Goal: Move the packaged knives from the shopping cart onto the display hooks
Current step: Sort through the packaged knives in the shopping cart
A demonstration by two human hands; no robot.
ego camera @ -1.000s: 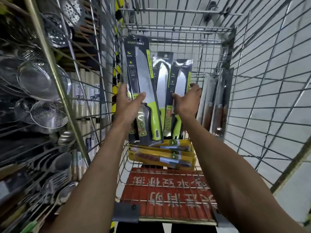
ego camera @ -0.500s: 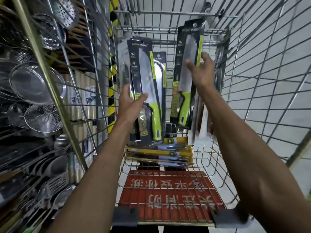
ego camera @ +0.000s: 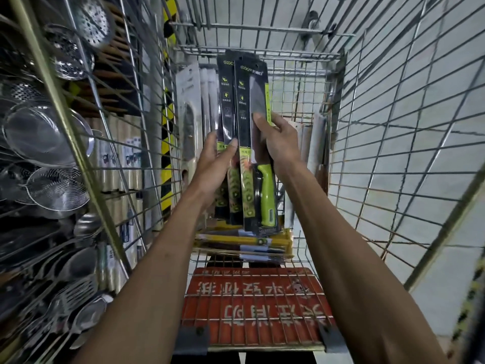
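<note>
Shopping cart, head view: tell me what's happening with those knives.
A person reaches into the shopping cart. The left hand grips a stack of black knife packs; the right hand pinches the front pack, a green-handled knife, against it. Yellow packs lie on the cart floor. No held pack is on a hook yet.

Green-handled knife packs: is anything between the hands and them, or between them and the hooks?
Nothing between: left hand and right hand grip the black-carded green-handled knife packs. No knife hooks are visible; the cart's wire side wall stands between the packs and the metal-strainer rack.
</note>
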